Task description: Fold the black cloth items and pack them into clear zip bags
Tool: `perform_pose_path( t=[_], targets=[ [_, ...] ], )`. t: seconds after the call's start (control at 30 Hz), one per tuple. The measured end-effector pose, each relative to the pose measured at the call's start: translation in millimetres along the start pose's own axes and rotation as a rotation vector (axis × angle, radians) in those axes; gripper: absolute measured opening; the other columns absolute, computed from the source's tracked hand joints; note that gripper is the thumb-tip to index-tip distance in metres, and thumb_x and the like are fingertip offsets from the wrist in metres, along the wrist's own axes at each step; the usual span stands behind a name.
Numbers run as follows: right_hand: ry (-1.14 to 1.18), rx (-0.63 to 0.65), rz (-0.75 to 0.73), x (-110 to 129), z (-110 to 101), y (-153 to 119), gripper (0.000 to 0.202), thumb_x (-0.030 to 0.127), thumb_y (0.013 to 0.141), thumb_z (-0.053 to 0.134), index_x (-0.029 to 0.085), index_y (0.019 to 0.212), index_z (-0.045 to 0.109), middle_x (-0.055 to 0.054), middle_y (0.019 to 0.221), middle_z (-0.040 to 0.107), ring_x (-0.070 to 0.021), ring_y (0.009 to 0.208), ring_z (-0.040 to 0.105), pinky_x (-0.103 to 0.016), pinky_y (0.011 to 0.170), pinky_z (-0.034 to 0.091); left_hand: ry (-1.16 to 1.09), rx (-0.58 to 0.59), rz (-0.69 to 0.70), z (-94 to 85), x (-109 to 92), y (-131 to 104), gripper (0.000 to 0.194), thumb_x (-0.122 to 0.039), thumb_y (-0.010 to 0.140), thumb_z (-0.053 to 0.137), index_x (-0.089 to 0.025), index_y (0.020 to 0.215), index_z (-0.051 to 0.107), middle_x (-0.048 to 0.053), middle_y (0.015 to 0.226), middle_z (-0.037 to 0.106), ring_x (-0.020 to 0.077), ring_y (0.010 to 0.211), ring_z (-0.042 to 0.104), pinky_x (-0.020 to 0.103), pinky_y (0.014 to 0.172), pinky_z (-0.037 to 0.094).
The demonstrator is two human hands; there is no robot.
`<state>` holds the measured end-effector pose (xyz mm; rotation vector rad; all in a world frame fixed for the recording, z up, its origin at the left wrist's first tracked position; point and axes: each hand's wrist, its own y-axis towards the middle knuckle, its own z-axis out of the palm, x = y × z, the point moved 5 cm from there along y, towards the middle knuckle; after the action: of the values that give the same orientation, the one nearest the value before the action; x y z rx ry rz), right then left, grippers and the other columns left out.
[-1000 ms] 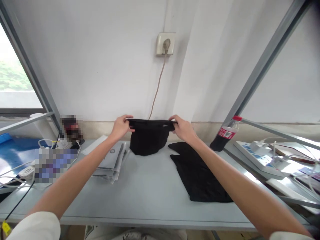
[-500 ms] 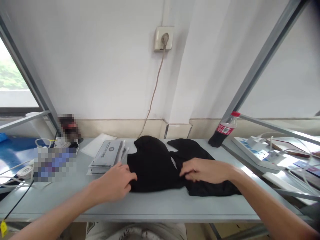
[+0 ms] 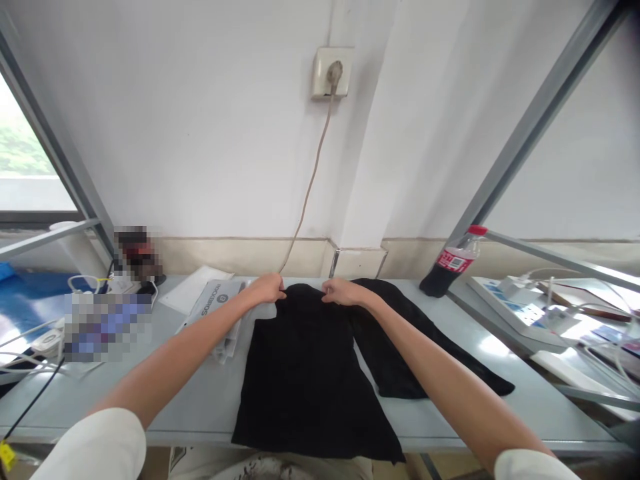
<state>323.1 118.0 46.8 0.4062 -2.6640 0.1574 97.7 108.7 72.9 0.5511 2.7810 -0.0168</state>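
Observation:
A black cloth piece [image 3: 305, 373] lies spread on the grey table, its lower edge hanging over the front edge. My left hand [image 3: 269, 289] pinches its upper left corner. At its top right, my right hand [image 3: 342, 292] is closed on the same cloth. A second black cloth piece [image 3: 395, 360] lies to the right, partly under my right forearm. Beside my left forearm is a stack of grey packages [image 3: 215, 297] with printed lettering, partly hidden by the arm.
A cola bottle [image 3: 453, 263] with a red cap stands at the back right. Cables and a power strip [image 3: 520, 313] lie at the right. More cables and a blurred-out item [image 3: 110, 327] are at the left. A plugged socket [image 3: 333, 72] is on the wall.
Both hands have moved away from me to the cloth's top edge and closed on it. The left black piece is now unfolded towards me, over the table's front edge.

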Motion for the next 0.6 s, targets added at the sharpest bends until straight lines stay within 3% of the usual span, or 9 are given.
perform_pose_path(
  t=[0.1, 0.17, 0.23, 0.3, 0.33, 0.4, 0.47, 0.53, 0.6],
  targets=[
    [0.03, -0.142, -0.063, 6, -16, 1, 0.011, 0.03, 0.092, 0.063, 0.019, 0.092, 0.065, -0.007, 0.1, 0.07, -0.0217, 0.087, 0.065, -0.032, 0.083, 0.048, -0.018, -0.134, 0.016, -11.4, 5, 2, 0.011, -0.025, 0.094, 0.068, -0.018, 0.102, 0.072, 0.009, 0.106, 0.075, 0.0271, 0.106, 0.068, 0.035, 0.09, 0.051],
    [0.086, -0.26, -0.137, 11, -32, -15, 0.018, 0.036, 0.097, 0.055, 0.02, 0.1, 0.064, -0.009, 0.114, 0.066, -0.0207, 0.091, 0.063, -0.034, 0.089, 0.048, -0.031, -0.274, 0.049, -23.4, 6, -13, 0.019, -0.025, 0.103, 0.054, -0.018, 0.115, 0.067, 0.011, 0.123, 0.069, 0.0259, 0.121, 0.06, 0.038, 0.103, 0.046],
    [0.196, -0.307, -0.247, 16, -47, -41, 0.025, 0.045, 0.096, 0.057, 0.021, 0.1, 0.065, -0.009, 0.114, 0.065, -0.0204, 0.089, 0.063, -0.035, 0.086, 0.05, -0.051, -0.397, 0.157, -34.5, 3, -40, 0.017, -0.026, 0.104, 0.052, -0.019, 0.113, 0.065, 0.01, 0.125, 0.067, 0.0249, 0.125, 0.056, 0.04, 0.109, 0.043],
    [0.295, -0.172, -0.295, 20, -54, -69, 0.03, 0.051, 0.093, 0.063, 0.023, 0.102, 0.069, -0.006, 0.105, 0.068, -0.0208, 0.086, 0.064, -0.033, 0.079, 0.051, -0.044, -0.382, 0.322, -39.9, -4, -73, 0.01, -0.025, 0.101, 0.057, -0.022, 0.106, 0.065, 0.008, 0.129, 0.067, 0.0261, 0.13, 0.053, 0.044, 0.114, 0.038],
    [0.319, -0.017, -0.289, 22, -51, -82, 0.033, 0.053, 0.091, 0.067, 0.023, 0.103, 0.071, -0.005, 0.097, 0.07, -0.0203, 0.082, 0.064, -0.032, 0.075, 0.051, -0.026, -0.315, 0.353, -40.3, -6, -89, 0.009, -0.025, 0.101, 0.058, -0.023, 0.105, 0.066, 0.006, 0.125, 0.069, 0.0274, 0.134, 0.051, 0.048, 0.118, 0.032],
    [0.361, 0.339, -0.265, 27, -41, -105, 0.036, 0.053, 0.089, 0.07, 0.023, 0.109, 0.075, -0.005, 0.096, 0.074, -0.0197, 0.081, 0.066, -0.029, 0.07, 0.051, -0.03, -0.069, 0.395, -35.7, -8, -117, 0.011, -0.034, 0.101, 0.061, -0.027, 0.103, 0.069, 0.002, 0.114, 0.073, 0.0292, 0.138, 0.049, 0.053, 0.124, 0.022],
    [0.397, 0.518, -0.237, 30, -32, -117, 0.04, 0.054, 0.091, 0.068, 0.021, 0.112, 0.076, -0.007, 0.101, 0.076, -0.0175, 0.077, 0.067, -0.025, 0.062, 0.048, -0.075, 0.133, 0.39, -29.3, -9, -136, 0.022, -0.046, 0.104, 0.057, -0.029, 0.11, 0.07, 0.001, 0.114, 0.074, 0.0259, 0.128, 0.058, 0.048, 0.123, 0.027],
    [0.4, 0.543, -0.217, 31, -22, -115, 0.043, 0.057, 0.094, 0.064, 0.019, 0.109, 0.076, -0.008, 0.1, 0.078, -0.0134, 0.066, 0.063, -0.023, 0.054, 0.042, -0.059, 0.083, 0.365, -26.0, -9, -142, 0.035, -0.05, 0.109, 0.045, -0.029, 0.127, 0.066, 0.005, 0.13, 0.07, 0.0256, 0.13, 0.058, 0.047, 0.12, 0.034],
    [0.355, 0.549, -0.2, 30, -9, -105, 0.045, 0.059, 0.095, 0.061, 0.018, 0.103, 0.076, -0.008, 0.096, 0.08, -0.0111, 0.057, 0.058, -0.023, 0.051, 0.039, 0.05, -0.03, 0.381, -17.1, -11, -141, 0.043, -0.052, 0.109, 0.041, -0.025, 0.138, 0.061, 0.011, 0.148, 0.059, 0.0314, 0.146, 0.044, 0.054, 0.122, 0.031]
  ],
)
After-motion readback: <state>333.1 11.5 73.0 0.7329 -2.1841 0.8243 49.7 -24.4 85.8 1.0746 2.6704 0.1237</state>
